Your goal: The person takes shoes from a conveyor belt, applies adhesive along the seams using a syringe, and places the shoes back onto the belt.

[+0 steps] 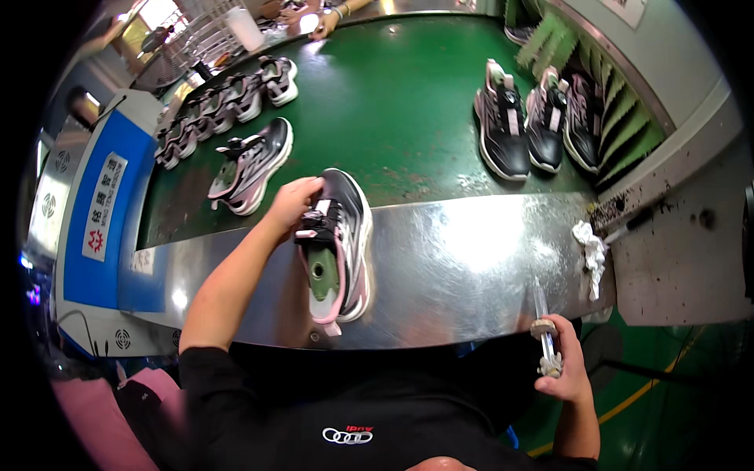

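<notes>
My left hand (294, 206) is closed on the side of a black, silver and pink sneaker (351, 206), near its toe. The sneaker is tilted over the metal ledge, toe away from me, with a green insert (323, 276) showing in its opening. At the ledge's right front edge, my right hand (571, 363) grips a clear syringe (547, 344) with a thin tip pointing away from me. Pale, crusted residue clings to the syringe near my fingers. Another sneaker (253, 166) lies on its side on the green belt, left of my left hand.
A row of sneakers (222, 106) stands at the far left of the belt (385, 102). On the right, three sneakers (504, 129) stand by green curtain strips (628, 125). Crumpled white tissue (591, 255) lies on the metal ledge (463, 275). Another person's hand (324, 26) reaches in at the far edge.
</notes>
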{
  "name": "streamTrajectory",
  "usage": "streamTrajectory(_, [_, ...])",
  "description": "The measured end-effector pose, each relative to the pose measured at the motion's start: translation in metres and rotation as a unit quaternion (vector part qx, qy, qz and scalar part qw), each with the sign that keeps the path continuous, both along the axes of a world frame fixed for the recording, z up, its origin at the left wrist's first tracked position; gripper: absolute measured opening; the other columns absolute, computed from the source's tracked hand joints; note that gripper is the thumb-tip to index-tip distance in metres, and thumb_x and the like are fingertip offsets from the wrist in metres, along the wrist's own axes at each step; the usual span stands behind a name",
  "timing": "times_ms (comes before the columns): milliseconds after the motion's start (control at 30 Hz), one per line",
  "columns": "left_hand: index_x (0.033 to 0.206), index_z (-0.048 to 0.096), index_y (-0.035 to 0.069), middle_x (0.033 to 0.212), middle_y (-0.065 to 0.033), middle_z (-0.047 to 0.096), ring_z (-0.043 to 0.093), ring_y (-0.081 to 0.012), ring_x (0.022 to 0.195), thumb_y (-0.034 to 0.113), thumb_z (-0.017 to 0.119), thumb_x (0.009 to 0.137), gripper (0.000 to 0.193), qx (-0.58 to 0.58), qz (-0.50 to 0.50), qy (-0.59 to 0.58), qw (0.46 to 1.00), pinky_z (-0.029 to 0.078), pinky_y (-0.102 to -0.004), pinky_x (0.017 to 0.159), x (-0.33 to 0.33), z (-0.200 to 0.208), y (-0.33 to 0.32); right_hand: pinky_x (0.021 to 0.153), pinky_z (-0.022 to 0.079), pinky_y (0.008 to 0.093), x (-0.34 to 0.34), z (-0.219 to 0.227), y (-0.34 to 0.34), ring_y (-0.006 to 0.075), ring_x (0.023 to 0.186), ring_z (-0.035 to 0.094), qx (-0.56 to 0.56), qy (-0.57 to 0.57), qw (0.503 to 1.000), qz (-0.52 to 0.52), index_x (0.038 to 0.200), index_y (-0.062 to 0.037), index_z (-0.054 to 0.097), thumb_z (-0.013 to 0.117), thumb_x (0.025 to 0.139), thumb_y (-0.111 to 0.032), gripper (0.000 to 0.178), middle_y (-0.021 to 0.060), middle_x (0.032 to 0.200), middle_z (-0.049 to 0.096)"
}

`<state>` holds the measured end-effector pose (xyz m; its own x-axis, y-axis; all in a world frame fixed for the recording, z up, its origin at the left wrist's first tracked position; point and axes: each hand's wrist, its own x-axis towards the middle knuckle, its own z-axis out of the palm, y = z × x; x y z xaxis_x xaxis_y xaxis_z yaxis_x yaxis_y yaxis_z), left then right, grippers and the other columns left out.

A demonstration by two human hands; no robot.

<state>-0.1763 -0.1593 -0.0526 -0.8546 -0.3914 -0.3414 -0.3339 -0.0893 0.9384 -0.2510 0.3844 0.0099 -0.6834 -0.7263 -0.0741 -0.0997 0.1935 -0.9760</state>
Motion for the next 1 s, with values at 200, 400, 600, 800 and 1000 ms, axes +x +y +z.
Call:
streamTrajectory(200, [0.104, 0.048, 0.003, 0.090, -0.0060, 0.057, 0.057, -0.0120, 0.070, 0.027, 0.063, 0.084, 0.035, 0.056, 0.035, 0.052, 0.996, 0.050, -0.0266, 0.065, -0.024, 0.045, 0.071, 0.088, 0.038, 0.0284, 0.011, 0.006, -0.010, 0.0171, 0.103, 0.049, -0.080, -0.069, 0.994, -0.017, 0.132, 0.0003, 0.030, 0.081, 0.049, -0.065, 0.117, 0.0096, 0.115, 0.049])
streamTrajectory(400, [0.111, 0.044, 0.002, 0.100, -0.0128, 0.059, 0.062, -0.0191, 0.089, 0.012, 0.066, 0.079, 0.039, 0.163, -0.007, 0.316, 0.935, 0.053, -0.0319, 0.079, -0.007, 0.089, 0.129, 0.071, 0.038, 0.0274, 0.008, 0.029, -0.053, 0.0190, 0.092, 0.052, -0.218, -0.097, 0.971, -0.006, 0.132, -0.0025, 0.031, 0.069, 0.046, -0.079, 0.121, 0.0103, 0.102, 0.052])
streamTrajectory(600, [0.119, 0.045, 0.007, 0.109, -0.0124, 0.058, 0.060, -0.0242, 0.099, 0.011, 0.069, 0.076, 0.050, 0.294, -0.037, 0.371, 0.880, 0.051, -0.0386, 0.086, 0.012, 0.066, 0.142, 0.081, 0.042, 0.0329, -0.002, 0.051, -0.110, 0.0236, 0.094, 0.051, -0.402, -0.179, 0.876, 0.196, 0.128, 0.0012, 0.034, 0.069, 0.051, -0.078, 0.115, 0.0135, 0.106, 0.046])
streamTrajectory(800, [0.118, 0.047, 0.008, 0.103, -0.0060, 0.056, 0.057, -0.0165, 0.097, 0.004, 0.073, 0.068, 0.056, 0.279, -0.046, 0.380, 0.881, 0.047, -0.0325, 0.085, 0.031, 0.057, 0.148, 0.062, 0.034, 0.0326, 0.012, 0.078, -0.152, 0.0215, 0.080, 0.049, -0.382, -0.226, 0.873, 0.204, 0.122, -0.0085, 0.043, 0.064, 0.065, -0.073, 0.089, 0.0191, 0.091, 0.059])
streamTrajectory(1000, [0.118, 0.044, 0.007, 0.109, -0.0210, 0.057, 0.058, -0.0283, 0.102, 0.002, 0.074, 0.066, 0.060, 0.201, -0.119, 0.422, 0.876, 0.048, -0.0387, 0.086, 0.036, 0.057, 0.149, 0.061, 0.035, 0.0335, 0.020, 0.087, -0.166, 0.0242, 0.083, 0.048, -0.374, -0.261, 0.863, 0.219, 0.120, -0.0067, 0.046, 0.067, 0.065, -0.070, 0.086, 0.0205, 0.089, 0.059])
